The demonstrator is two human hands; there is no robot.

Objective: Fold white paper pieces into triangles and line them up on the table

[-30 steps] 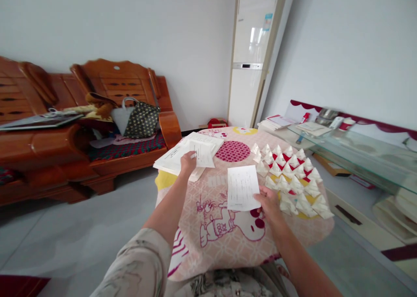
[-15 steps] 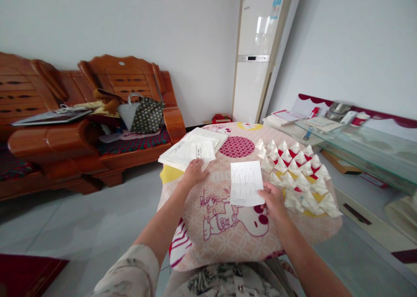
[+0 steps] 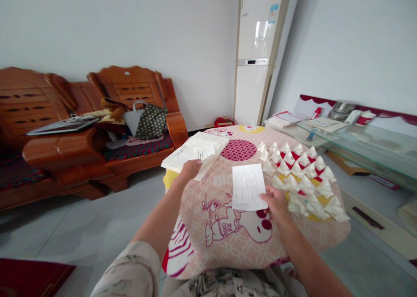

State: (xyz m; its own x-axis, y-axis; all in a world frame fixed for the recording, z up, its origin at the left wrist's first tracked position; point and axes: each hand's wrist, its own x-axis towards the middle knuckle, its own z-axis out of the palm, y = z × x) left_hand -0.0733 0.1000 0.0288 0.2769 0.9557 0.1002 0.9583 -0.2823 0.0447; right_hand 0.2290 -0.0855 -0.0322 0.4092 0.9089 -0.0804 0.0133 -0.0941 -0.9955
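Note:
My right hand [image 3: 275, 201] pinches the right edge of a small white sheet of paper [image 3: 248, 186] with lines of print or writing on it. The sheet is held low over the patterned cloth of the table [image 3: 224, 253]. At the near edge of a paper stack [image 3: 180, 153], my left hand [image 3: 191, 170] has its fingers closed on a loose paper slip [image 3: 206, 148] on top. Its fingertips are partly hidden. Folded white paper pieces [image 3: 304, 160], pointed and set in rows, stand to the right of my right hand.
Wooden armchairs [image 3: 130, 84] stand at the left, one bearing a dotted bag [image 3: 151, 121]. A tall white air conditioner [image 3: 252, 88] is in the back corner. A glass-topped cabinet [image 3: 374, 140] with papers and a cup [image 3: 364, 118] runs along the right.
My left hand has turned and drawn its fingers together at the paper slip, which has shifted slightly. My right hand still holds its sheet. The whole view has moved a little.

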